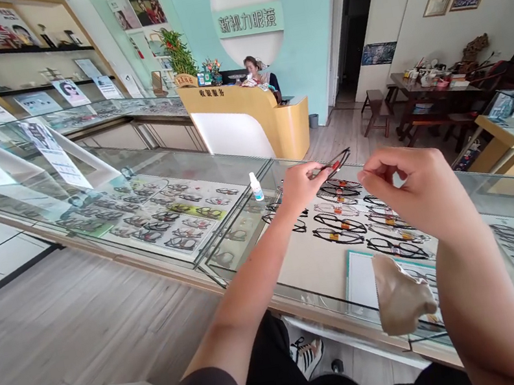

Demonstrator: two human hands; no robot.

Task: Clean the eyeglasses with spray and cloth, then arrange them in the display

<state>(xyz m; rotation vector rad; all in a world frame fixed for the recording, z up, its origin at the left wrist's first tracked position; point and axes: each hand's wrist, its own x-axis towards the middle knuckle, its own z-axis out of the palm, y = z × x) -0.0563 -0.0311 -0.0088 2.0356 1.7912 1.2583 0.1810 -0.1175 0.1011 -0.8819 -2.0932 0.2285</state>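
My left hand (299, 185) is closed on a pair of dark glasses (335, 162), pinching the frame and holding it up over the glass display counter (234, 176). My right hand (412, 193) hovers just right of the glasses with its fingers curled in a pinch; what they hold, if anything, is hidden. A beige cleaning cloth (400, 296) lies crumpled on the counter top below my right forearm. Several glasses frames (350, 219) lie in rows inside the case under both hands.
A small white dropper bottle (256, 187) stands on the counter left of my left hand. A person sits behind the yellow reception desk (245, 119) at the back. A wooden table with chairs (423, 99) stands at the far right.
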